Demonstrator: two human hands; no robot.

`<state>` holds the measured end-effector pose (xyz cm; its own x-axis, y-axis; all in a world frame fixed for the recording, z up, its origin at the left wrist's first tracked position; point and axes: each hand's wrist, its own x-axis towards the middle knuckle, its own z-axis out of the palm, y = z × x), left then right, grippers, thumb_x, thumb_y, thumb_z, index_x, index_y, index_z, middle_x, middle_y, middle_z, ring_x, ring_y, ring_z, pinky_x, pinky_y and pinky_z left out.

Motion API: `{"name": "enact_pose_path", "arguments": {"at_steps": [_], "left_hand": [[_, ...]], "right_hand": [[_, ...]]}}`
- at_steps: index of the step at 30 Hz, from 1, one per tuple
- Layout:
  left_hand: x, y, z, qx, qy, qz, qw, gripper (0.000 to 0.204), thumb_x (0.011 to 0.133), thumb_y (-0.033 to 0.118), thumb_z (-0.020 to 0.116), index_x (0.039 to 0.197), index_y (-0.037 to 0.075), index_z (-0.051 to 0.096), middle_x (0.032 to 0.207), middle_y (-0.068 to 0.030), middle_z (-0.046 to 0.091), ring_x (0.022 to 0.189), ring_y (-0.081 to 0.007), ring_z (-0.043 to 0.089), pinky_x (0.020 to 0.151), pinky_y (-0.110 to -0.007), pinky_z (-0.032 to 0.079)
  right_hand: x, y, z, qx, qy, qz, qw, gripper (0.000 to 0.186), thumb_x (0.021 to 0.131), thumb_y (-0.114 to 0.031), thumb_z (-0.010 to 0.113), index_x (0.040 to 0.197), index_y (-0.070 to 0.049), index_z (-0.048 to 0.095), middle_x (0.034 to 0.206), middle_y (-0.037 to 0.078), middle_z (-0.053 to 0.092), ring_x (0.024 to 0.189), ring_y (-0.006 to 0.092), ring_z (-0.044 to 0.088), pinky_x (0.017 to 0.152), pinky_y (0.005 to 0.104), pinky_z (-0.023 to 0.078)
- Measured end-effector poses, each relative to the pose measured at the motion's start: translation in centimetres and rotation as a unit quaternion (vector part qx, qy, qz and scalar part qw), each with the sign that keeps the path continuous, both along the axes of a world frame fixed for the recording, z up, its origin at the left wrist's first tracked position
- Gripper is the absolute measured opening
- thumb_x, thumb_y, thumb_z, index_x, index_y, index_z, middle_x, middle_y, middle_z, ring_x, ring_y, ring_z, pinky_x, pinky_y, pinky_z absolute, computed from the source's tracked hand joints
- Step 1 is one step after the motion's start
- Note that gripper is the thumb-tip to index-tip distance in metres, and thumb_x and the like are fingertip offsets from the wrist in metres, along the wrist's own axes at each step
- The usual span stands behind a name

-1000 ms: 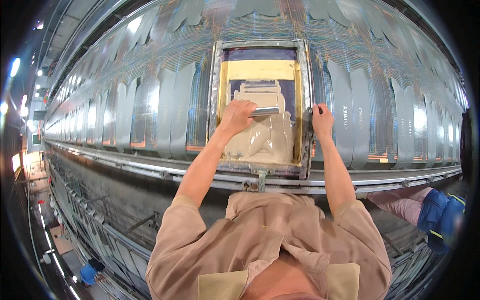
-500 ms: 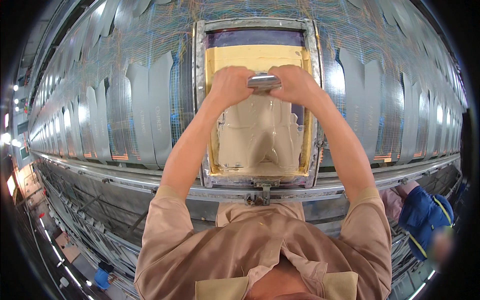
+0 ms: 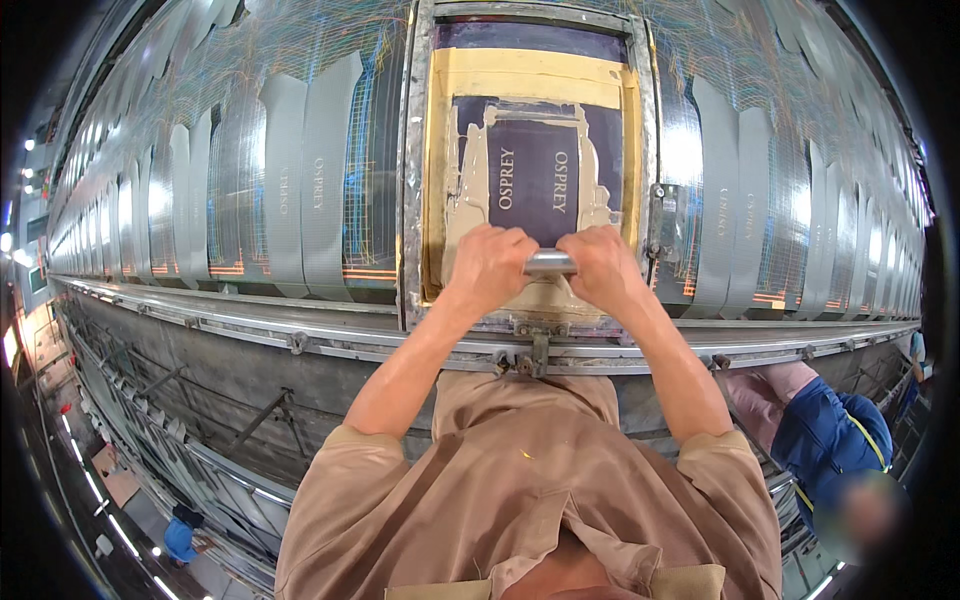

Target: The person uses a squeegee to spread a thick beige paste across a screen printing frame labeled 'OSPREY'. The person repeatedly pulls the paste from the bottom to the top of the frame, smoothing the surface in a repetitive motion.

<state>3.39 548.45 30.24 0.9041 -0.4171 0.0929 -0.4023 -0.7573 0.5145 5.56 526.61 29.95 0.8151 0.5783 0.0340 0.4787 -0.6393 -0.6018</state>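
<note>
My left hand [image 3: 492, 265] and my right hand [image 3: 605, 265] are closed round the two ends of a squeegee [image 3: 550, 262] with a shiny metal grip. It stands at the near end of a screen-printing frame [image 3: 416, 170] with worn metal sides. Dark purple mesh [image 3: 532, 150] shows in the middle of the screen, bearing two columns of pale lettering. Thick beige ink [image 3: 470, 205] lies in ragged strips along both sides and in a thin line across the far end. Yellow tape [image 3: 530, 68] borders the mesh. My hands hide most of the squeegee's blade.
Grey shaped panels [image 3: 285, 190] lie in rows along the long table on both sides of the frame. A metal rail [image 3: 250, 335] runs along the table's near edge. One person in blue [image 3: 815, 420] is at the right; another person [image 3: 182, 538] is far lower left.
Both hands have drawn the squeegee from the far part of the screen to its near end. The beige ink that covered the middle is scraped off, baring the lettered mesh.
</note>
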Motion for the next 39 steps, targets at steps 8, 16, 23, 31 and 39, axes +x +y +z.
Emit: {"name": "enact_pose_path", "arguments": {"at_steps": [8,16,23,31,39], "left_hand": [[11.4,0.8,1.2,0.05,-0.031,-0.022,0.998,0.012,0.071,0.014,0.076,0.081,0.012,0.071,0.081,-0.008,0.07,0.079,-0.0317,0.069,0.074,-0.044,0.053],[19.4,1.2,0.4,0.087,0.006,-0.016,0.996,0.013,0.069,0.018,0.077,0.082,0.015,0.073,0.077,-0.0089,0.071,0.076,-0.0326,0.068,0.078,-0.043,0.053],[11.6,0.4,-0.1,0.012,-0.044,-0.021,0.999,0.017,0.065,0.013,0.078,0.081,0.014,0.072,0.074,-0.0087,0.068,0.069,-0.0337,0.065,0.063,-0.045,0.052],[-1.4,-0.6,1.5,0.044,-0.065,0.031,0.996,0.024,0.066,0.023,0.082,0.087,0.016,0.073,0.089,-0.0021,0.069,0.084,-0.0226,0.066,0.078,-0.039,0.047],[-2.1,-0.9,1.0,0.123,-0.047,0.035,0.991,0.025,0.068,0.012,0.073,0.093,0.015,0.072,0.09,-0.0007,0.068,0.094,-0.0228,0.065,0.088,-0.039,0.044]], "right_hand": [[10.9,0.7,1.7,-0.08,0.015,-0.015,0.997,0.013,0.075,-0.012,0.075,0.087,-0.009,0.07,0.081,0.017,0.07,0.081,0.0394,0.067,0.072,0.0481,0.053],[18.5,1.8,1.7,-0.101,0.103,-0.049,0.988,0.009,0.079,-0.01,0.07,0.089,-0.008,0.07,0.084,0.018,0.072,0.082,0.0399,0.069,0.073,0.0468,0.054],[11.1,0.5,0.2,-0.058,0.064,-0.027,0.996,0.011,0.073,-0.003,0.067,0.084,-0.006,0.067,0.08,0.02,0.068,0.081,0.043,0.067,0.073,0.0493,0.054],[1.8,-3.1,4.5,0.068,0.103,-0.079,0.989,0.055,0.084,-0.032,0.079,0.13,-0.006,0.064,0.124,0.022,0.065,0.121,0.0386,0.058,0.104,0.0462,0.046],[7.2,-11.7,-7.1,0.074,0.123,-0.461,0.876,0.041,0.102,-0.04,0.057,0.097,-0.001,0.067,0.087,0.02,0.067,0.081,0.0344,0.062,0.078,0.0432,0.048]]}}
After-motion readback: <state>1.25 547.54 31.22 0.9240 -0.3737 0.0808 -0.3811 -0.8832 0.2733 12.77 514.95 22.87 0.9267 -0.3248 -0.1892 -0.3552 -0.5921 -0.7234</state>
